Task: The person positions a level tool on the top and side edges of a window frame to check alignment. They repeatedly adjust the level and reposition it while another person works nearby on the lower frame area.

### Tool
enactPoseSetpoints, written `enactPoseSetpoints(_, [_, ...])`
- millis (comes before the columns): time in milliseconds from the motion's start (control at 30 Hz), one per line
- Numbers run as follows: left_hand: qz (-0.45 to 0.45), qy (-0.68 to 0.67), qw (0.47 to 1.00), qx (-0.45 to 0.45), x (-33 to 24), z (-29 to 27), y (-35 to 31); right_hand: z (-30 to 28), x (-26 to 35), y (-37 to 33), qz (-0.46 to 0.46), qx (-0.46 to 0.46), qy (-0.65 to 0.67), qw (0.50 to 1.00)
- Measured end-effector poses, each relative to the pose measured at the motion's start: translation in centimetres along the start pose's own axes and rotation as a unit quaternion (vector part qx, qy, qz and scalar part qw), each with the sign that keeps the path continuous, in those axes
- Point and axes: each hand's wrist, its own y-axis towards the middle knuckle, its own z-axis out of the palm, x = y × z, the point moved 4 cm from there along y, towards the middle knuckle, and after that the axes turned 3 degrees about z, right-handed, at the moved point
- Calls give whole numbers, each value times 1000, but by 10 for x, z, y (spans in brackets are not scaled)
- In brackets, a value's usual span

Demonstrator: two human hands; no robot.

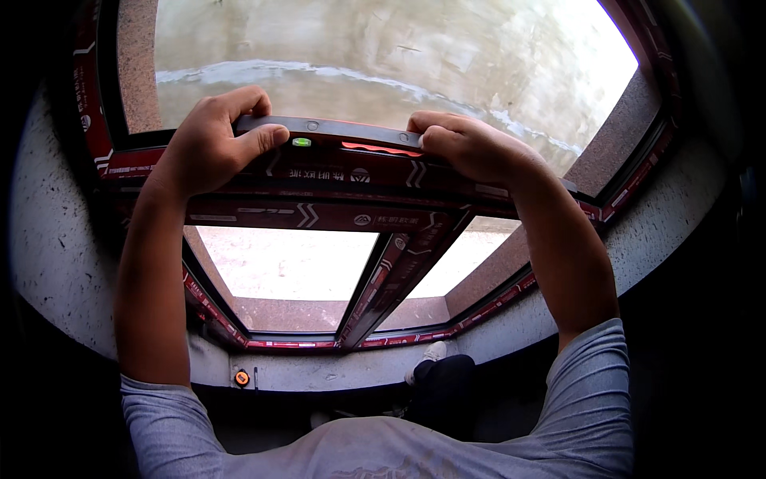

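Note:
A long grey spirit level (357,129) with a green vial (301,142) and a wavy red-orange grip strip lies along the horizontal crossbar of a window frame (327,214) covered in dark red printed protective film. My left hand (209,142) is closed around the level's left part, its thumb beside the vial. Further right, my right hand (477,145) grips the same level with fingers curled over its top edge. The bubble's exact position is too small to read. Part of the level's right end is hidden behind my right wrist.
Beyond the upper opening stands a stained grey-beige wall (359,48). A vertical mullion (388,279) divides the lower openings. On the pale sill (319,370) sit an orange and black tape measure (242,378) and a thin dark stick (256,378). A white shoe (428,359) shows near the frame's base.

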Motion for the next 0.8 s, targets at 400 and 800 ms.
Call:
enactPoseSetpoints(400, [2,19,1000,-5,-1,1,1,-2,-3,-3,-26,-17,-50,998])
enactPoseSetpoints(800, [1,-9,1000,-6,-1,3,-1,-5,-12,-7,-18,8,-8,1000])
